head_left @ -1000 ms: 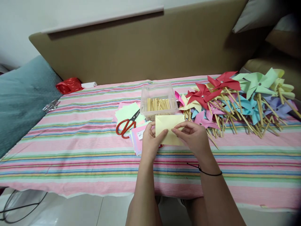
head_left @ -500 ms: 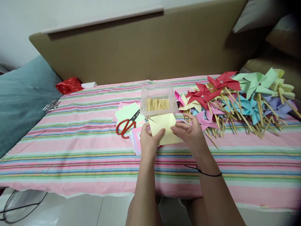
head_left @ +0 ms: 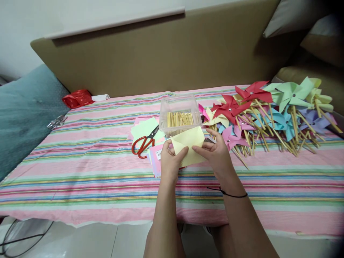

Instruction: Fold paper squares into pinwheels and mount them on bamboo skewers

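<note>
Head view: left hand (head_left: pixel 169 166) and right hand (head_left: pixel 222 161) both closed on the yellow paper sheet (head_left: pixel 193 158), just below the centre of the frame. Grip: each thumb lies on the near face, fingers go behind; thumb tips near each other but apart, around mid-sheet. Left hand takes the left side, right hand the right; neither is nearer, both in contact. Sheet looks roughly square, so no clear long axis; it lies tilted in the frame, its upper edge rising toward the right. A flap or fold shows at its upper left; whether this is a cut edge or only a bend, cannot tell. Just beyond the upper edge: clear plastic box (head_left: pixel 177 103) with wooden sticks (head_left: pixel 180 120). Left of the left hand: coloured paper stack (head_left: pixel 155 166), then scissors (head_left: pixel 150 136) lying on pale green paper (head_left: pixel 146 125), blades toward the box. Right of the box, reaching to the right of the frame: paper pinwheels (head_left: pixel 230 109), heaped, stems overlapping. Hidden: most fingertips behind the sheet, the lower right corner by the right hand, and part of the paper stack under the left. A small grey item (head_left: pixel 211 139) by the right fingers is mostly covered; identity not readable.
</note>
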The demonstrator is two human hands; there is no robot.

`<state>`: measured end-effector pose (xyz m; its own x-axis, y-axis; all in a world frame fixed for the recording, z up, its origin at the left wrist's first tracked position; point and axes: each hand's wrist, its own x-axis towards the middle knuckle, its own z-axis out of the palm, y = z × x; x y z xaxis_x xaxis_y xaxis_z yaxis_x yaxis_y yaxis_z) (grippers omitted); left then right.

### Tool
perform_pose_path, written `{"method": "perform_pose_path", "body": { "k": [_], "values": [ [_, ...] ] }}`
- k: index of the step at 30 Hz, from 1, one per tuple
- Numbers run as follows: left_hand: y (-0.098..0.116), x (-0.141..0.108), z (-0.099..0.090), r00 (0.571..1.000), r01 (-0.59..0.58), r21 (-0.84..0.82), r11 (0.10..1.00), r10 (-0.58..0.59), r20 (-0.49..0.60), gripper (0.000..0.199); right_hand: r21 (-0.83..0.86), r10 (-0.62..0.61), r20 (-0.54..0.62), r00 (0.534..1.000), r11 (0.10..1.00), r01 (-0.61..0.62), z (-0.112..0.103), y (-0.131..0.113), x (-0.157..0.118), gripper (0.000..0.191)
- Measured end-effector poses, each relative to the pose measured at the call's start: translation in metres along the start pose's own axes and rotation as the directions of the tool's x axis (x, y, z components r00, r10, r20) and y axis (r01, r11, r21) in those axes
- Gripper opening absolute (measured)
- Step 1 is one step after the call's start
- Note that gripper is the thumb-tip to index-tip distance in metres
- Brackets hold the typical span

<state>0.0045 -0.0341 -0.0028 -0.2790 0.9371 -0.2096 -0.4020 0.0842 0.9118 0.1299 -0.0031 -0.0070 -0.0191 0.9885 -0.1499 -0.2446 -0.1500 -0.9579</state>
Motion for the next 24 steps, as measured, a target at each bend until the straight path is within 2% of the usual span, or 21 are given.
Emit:
{"method": "perform_pose_path", "body": {
  "k": [6,14,18,24],
  "values": [
    [0.002,0.002,-0.001,1.0,-0.019,0.0,1.0,0.019,-0.02,0.036,0.006,0.029,-0.012,1.0,1.0,-0.029,-0.003,0.0,0.002,0.097],
    [0.005,0.013,-0.015,0.992,-0.119,-0.018,0.993,0.118,-0.052,0.035,-0.043,0.062,0.021,0.998,0.997,-0.061,-0.014,0.001,0.004,0.101],
    [0.009,0.015,-0.019,0.992,-0.125,0.055,0.991,0.124,0.023,0.045,-0.085,0.116,0.079,0.99,0.99,-0.109,-0.019,0.001,0.004,0.102],
    [0.01,0.016,-0.021,0.991,-0.062,0.188,0.98,0.038,0.127,0.051,-0.222,0.192,0.199,0.961,0.964,-0.147,-0.024,0.005,0.002,0.099]
  ]
}}
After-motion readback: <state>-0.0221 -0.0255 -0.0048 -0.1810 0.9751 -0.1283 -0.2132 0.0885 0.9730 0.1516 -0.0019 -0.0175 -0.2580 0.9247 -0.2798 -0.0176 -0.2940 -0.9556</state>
